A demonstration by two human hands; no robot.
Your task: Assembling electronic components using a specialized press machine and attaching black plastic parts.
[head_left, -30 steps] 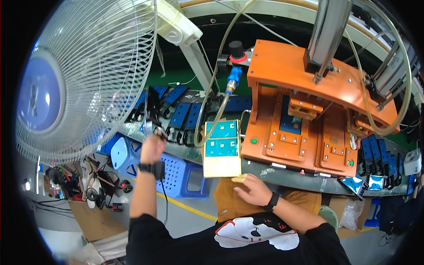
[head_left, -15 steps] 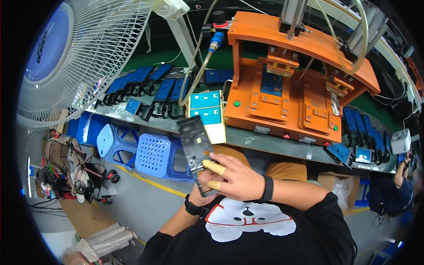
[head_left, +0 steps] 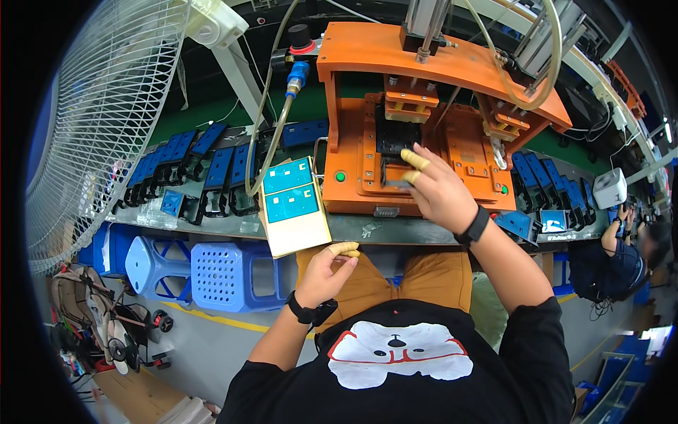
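Note:
My right hand [head_left: 441,194] reaches over the left fixture of an orange press [head_left: 339,134]. Its fingers, two in yellow finger covers, close on the near right edge of a black rectangular plastic housing [head_left: 397,134]. That housing lies on the fixture beneath the raised press head; its near end is partly blurred. In front of the bench edge, my left hand [head_left: 326,275] is drawn together, thumb against covered fingers, with nothing visible in it. Just beyond it lies a pale backing board [head_left: 300,237] bearing teal adhesive sheets [head_left: 292,203].
Blue-faced black housings [head_left: 219,169] stand in rows at left, with more [head_left: 547,180] at right. A fan [head_left: 113,113] fills the left side. Blue stools [head_left: 222,275] stand below the bench. A hose [head_left: 279,138] hangs beside the press. Another person [head_left: 611,258] is at far right.
The black housing has gone from both hands near my body to the left press fixture, carried by my right hand. My left hand has let go of it. The view has shifted rightward.

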